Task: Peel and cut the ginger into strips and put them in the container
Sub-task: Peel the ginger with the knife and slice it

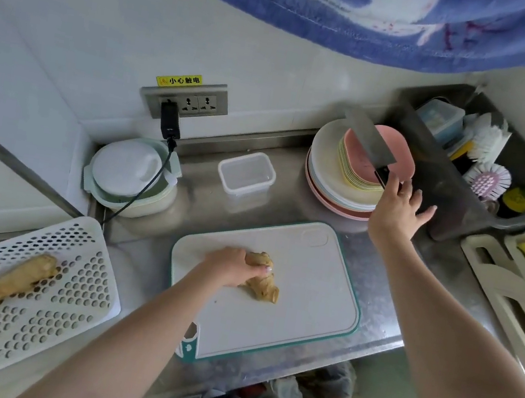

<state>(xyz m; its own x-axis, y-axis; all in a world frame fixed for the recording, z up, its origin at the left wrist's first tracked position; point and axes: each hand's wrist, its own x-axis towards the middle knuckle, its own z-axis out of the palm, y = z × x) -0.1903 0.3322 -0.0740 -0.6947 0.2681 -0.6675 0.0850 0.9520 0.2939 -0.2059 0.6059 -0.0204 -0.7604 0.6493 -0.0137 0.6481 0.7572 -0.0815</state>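
A knobbly, light-brown ginger piece [262,282] lies on the white cutting board [307,296]. My left hand [232,266] grips its left end, fingers curled over it. A second ginger piece [15,279] lies on the white perforated tray [53,320] at the left. The clear, empty plastic container [246,172] stands behind the board. A cleaver [369,143] lies slanted over the plate stack. My right hand [399,206] is at its dark handle, fingers spread and fairly straight, the thumb on the handle.
Stacked pastel plates [324,171] stand at the back right beside a dark bin [456,196] holding brushes and bottles. A lidded pot [130,173] with a black cable over it sits at the back left. A drying rack [516,293] is at the right.
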